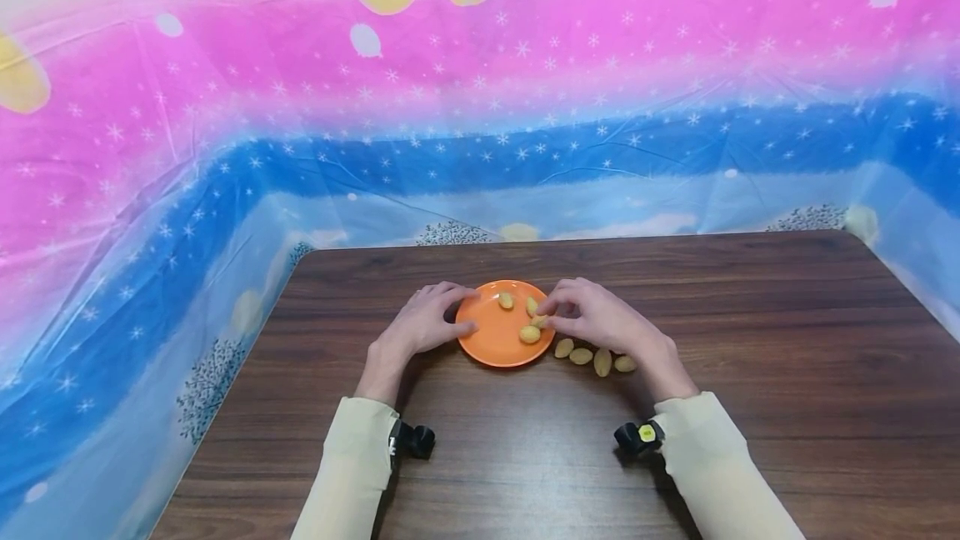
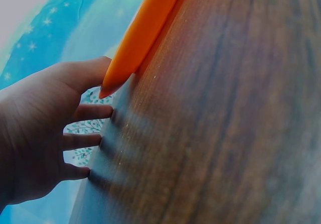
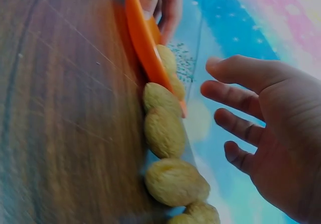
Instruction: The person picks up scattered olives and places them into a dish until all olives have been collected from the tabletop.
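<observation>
An orange plate (image 1: pixel 487 342) lies on the table, bearing several tan, wrinkled oval walnuts (image 1: pixel 529 334). My left hand (image 1: pixel 426 322) rests at its left rim. The thumb and a finger reach over the edge, and in the left wrist view the other fingers (image 2: pixel 89 112) are spread toward the tabletop. Over the plate's right side, my right hand (image 1: pixel 600 315) has its fingertips close beside a walnut (image 1: pixel 537 321). Nothing shows between the thumb and fingers (image 3: pixel 233 98) in the right wrist view. More walnuts (image 3: pixel 165 132) lie in a row beside the plate, below this hand.
The dark wood-grain table (image 1: pixel 510 457) has rounded far corners. A pink and blue printed cloth (image 1: pixel 525 107) hangs behind it and along its sides. Small black wrist cameras (image 1: pixel 639 437) sit at both cuffs.
</observation>
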The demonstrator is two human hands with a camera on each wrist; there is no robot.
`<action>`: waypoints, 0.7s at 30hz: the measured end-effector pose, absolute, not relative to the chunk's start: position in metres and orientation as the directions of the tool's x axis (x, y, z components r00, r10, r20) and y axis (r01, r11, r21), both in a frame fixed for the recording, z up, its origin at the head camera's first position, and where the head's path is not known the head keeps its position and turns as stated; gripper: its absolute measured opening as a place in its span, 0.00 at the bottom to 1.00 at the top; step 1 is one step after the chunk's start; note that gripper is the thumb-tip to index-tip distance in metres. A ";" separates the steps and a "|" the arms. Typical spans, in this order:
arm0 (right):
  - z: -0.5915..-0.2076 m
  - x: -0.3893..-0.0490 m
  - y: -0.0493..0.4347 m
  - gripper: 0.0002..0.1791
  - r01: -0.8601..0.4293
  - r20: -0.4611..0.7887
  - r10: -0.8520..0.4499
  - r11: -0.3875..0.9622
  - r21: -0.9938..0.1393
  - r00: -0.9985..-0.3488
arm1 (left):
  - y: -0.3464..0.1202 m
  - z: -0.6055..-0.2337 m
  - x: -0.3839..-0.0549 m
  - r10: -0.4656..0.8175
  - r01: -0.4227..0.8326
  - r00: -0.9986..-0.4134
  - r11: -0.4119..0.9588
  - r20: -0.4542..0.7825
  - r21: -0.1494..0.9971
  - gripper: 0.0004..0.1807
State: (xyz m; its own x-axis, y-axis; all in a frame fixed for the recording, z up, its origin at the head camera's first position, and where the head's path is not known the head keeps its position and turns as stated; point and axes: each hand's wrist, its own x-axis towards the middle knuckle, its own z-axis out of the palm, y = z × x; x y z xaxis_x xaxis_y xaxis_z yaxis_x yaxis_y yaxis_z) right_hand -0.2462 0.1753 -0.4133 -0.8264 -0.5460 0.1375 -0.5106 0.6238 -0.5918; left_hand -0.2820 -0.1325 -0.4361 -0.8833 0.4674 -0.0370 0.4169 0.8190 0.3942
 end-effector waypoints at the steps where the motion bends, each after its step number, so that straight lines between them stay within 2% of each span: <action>1: -0.413 -0.246 0.178 0.11 -0.503 0.130 -0.544 0.624 -0.598 -0.829 | -0.132 -0.436 -0.282 0.466 0.415 -0.884 0.820 -0.039 0.395 0.33; 9: -0.410 -0.247 0.198 0.11 -0.428 0.078 -0.493 0.652 -0.626 -0.866 | -0.132 -0.436 -0.282 0.468 0.415 -0.883 0.819 -0.041 0.396 0.33; 21: -0.411 -0.249 0.216 0.13 -0.388 0.025 -0.479 0.679 -0.623 -0.878 | -0.132 -0.435 -0.281 0.468 0.415 -0.883 0.820 -0.043 0.393 0.33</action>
State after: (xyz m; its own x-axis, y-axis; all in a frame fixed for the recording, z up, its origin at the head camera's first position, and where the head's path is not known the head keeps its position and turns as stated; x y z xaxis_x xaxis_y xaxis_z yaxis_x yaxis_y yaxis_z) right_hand -0.2489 0.2161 -0.4110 -0.8777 -0.4785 0.0252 -0.3881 0.6792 -0.6230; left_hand -0.2815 -0.1323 -0.4352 -0.8828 0.4678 -0.0430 0.4154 0.8201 0.3934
